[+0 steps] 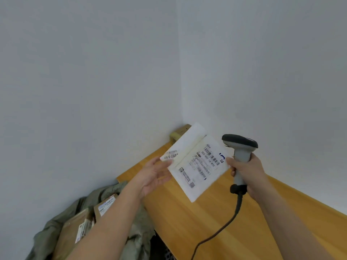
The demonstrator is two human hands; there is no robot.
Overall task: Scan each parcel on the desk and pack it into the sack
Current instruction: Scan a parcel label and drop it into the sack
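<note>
A flat white mailer parcel with a barcode label facing me is held up above the wooden desk. My left hand holds its left edge, thumb on top and fingers underneath. My right hand grips the handle of a grey barcode scanner, whose dark head sits just right of the label. The scanner's black cable trails down across the desk. At the lower left an olive-green sack lies open beside the desk, with brown cardboard parcels inside.
White walls meet in a corner behind the desk. A small cardboard box sits in the far corner of the desk, partly hidden by the mailer. The desk's left edge runs beside the sack.
</note>
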